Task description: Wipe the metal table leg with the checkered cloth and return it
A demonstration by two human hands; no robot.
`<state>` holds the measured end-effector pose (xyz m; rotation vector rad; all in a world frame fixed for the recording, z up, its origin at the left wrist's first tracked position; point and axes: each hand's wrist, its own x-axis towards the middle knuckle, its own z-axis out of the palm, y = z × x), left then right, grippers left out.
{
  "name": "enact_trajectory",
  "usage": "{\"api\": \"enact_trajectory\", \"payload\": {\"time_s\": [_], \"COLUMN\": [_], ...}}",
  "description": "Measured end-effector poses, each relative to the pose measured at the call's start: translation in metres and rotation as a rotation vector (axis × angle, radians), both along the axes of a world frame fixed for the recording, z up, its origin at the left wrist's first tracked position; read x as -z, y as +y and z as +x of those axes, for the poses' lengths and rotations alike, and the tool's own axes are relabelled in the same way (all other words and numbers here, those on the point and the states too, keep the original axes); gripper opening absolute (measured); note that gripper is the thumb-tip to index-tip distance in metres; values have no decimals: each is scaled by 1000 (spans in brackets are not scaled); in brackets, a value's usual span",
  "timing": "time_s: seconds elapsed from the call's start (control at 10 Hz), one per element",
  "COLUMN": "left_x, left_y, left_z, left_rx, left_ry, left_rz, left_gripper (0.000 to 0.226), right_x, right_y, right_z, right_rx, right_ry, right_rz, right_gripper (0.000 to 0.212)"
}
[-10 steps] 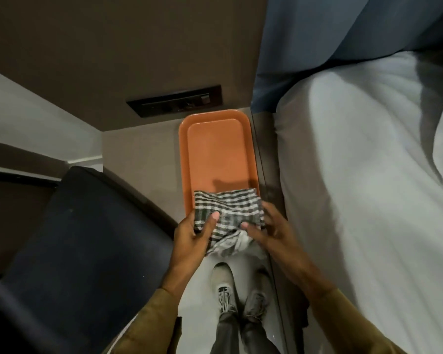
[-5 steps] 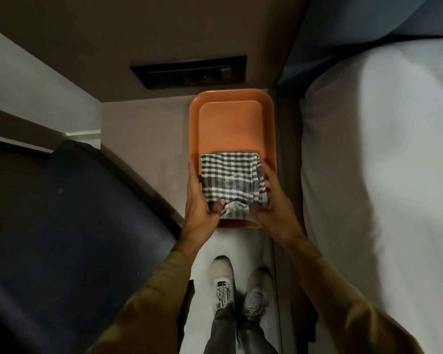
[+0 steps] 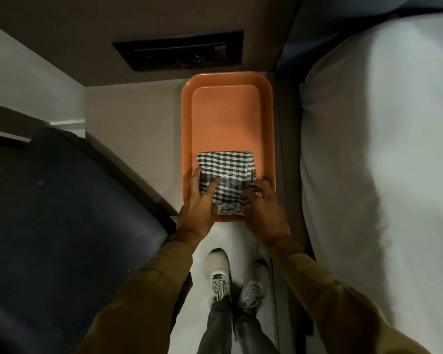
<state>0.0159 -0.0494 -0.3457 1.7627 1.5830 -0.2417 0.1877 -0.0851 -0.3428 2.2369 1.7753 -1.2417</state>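
The folded black-and-white checkered cloth [image 3: 226, 169] lies flat on the near end of an orange tray [image 3: 225, 111], which sits on a pale table top [image 3: 133, 139]. My left hand [image 3: 197, 208] is at the cloth's left near edge, thumb on top and fingers along its side. My right hand [image 3: 264, 213] grips the right near corner, fingers curled over it. A bunched end of the cloth shows between my hands at the tray's front rim. No metal table leg is in view.
A dark padded chair [image 3: 62, 226] fills the left. A white bed [image 3: 381, 175] runs along the right, close to the tray. A black wall panel [image 3: 179, 51] sits behind the tray. My shoes [image 3: 218, 272] stand on the pale floor below.
Both hands carried the cloth forward from the tray's front rim onto the tray and lowered it flat. My left thumb now rests on top of it.
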Motion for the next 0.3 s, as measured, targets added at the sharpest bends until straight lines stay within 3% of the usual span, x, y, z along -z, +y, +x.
{"api": "enact_trajectory", "payload": {"time_s": [0.1,0.2,0.3], "left_x": [-2,-8,-27], "left_y": [-2,-8,-5], "left_z": [2,6,6], "left_rx": [118,197,141], "left_ry": [154,310,296], "left_rz": [-33,30,147], "left_gripper": [86,89,85], "right_x": [-7,-28,-62], "right_y": [-1,-9,-31], "right_z": [-8,-12,-12], "right_rx": [-23,8,64], "right_ry": [-50,-53,24], "right_rz": [-37,29,145], "right_gripper": [64,62,45]}}
